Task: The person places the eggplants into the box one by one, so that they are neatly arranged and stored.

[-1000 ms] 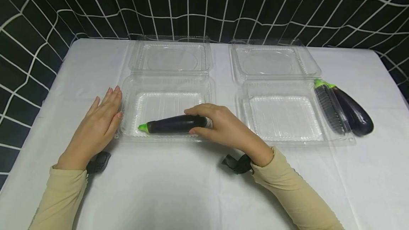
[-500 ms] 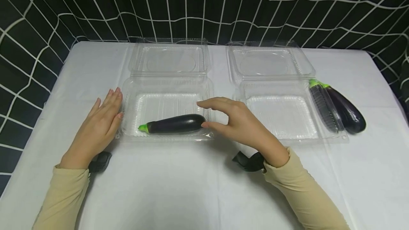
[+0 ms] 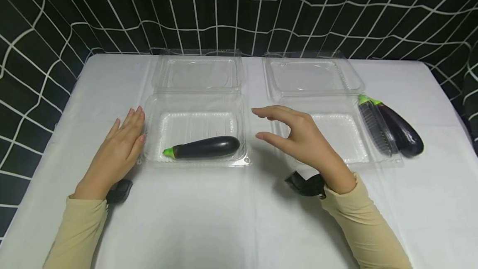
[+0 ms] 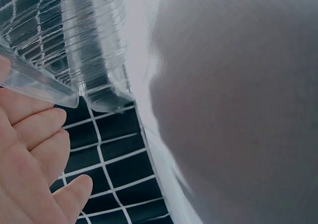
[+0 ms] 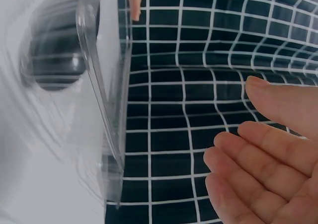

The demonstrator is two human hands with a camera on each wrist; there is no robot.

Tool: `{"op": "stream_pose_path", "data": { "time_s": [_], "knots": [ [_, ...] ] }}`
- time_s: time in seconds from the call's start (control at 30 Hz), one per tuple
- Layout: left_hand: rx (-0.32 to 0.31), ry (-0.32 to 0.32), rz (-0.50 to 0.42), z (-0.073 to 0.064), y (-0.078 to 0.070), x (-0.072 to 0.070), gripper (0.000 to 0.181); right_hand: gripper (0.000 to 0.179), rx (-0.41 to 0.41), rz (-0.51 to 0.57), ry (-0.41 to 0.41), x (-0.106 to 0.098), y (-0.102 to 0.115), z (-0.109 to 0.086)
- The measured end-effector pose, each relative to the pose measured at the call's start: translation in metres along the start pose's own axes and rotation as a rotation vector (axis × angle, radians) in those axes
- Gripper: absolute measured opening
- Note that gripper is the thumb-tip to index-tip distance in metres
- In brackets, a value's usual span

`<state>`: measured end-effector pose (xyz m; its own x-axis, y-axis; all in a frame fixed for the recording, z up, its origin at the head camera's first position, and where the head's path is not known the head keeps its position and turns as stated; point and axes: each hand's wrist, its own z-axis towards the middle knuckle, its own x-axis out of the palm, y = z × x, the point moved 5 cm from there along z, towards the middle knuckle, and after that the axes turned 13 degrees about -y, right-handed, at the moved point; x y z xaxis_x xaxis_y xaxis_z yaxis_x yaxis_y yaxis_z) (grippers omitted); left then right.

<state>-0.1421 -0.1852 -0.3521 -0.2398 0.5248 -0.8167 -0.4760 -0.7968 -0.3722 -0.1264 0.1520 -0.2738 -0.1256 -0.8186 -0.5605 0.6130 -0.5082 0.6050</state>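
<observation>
An eggplant (image 3: 207, 147) with a green stem end lies in the front part of the left clear plastic clamshell box (image 3: 194, 103), its stem toward the left. My left hand (image 3: 117, 152) is at that box's left side, fingers straight; in the left wrist view the hand (image 4: 35, 159) is close to the box wall (image 4: 94, 50). Over the gap between the two boxes hovers my right hand (image 3: 298, 136), thumb and fingers spread with nothing between them. The right wrist view shows the right hand (image 5: 268, 174) apart from the box, with the eggplant (image 5: 57, 60) seen through its wall.
A second clear clamshell box (image 3: 336, 132) stands at the right with its lid (image 3: 310, 74) folded back. Against its right side lies another eggplant (image 3: 401, 130). The left box's lid (image 3: 199, 74) is folded back too. White-lined dark netting (image 3: 224, 11) hangs behind the white-clothed table (image 3: 194, 219).
My right hand has let go of the eggplant in the left box and moved away to the right. My left hand stays at the box's left side.
</observation>
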Motion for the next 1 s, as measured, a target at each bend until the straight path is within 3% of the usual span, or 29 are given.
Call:
{"op": "stream_pose_path", "data": {
  "time_s": [0.4, 0.63, 1.0],
  "knots": [
    [0.021, -0.02, 0.0, 0.003, -0.002, -0.002, 0.051, 0.04, 0.02, -0.065, -0.058, -0.021, -0.004, 0.006],
    [0.011, -0.017, -0.009, 0.004, -0.001, -0.001, 0.051, 0.04, 0.013, -0.07, -0.072, -0.026, -0.005, 0.008],
    [-0.004, -0.009, -0.011, -0.004, -0.002, 0.001, 0.053, 0.04, 0.071, -0.051, -0.093, -0.03, -0.009, 0.003]
  ]
}}
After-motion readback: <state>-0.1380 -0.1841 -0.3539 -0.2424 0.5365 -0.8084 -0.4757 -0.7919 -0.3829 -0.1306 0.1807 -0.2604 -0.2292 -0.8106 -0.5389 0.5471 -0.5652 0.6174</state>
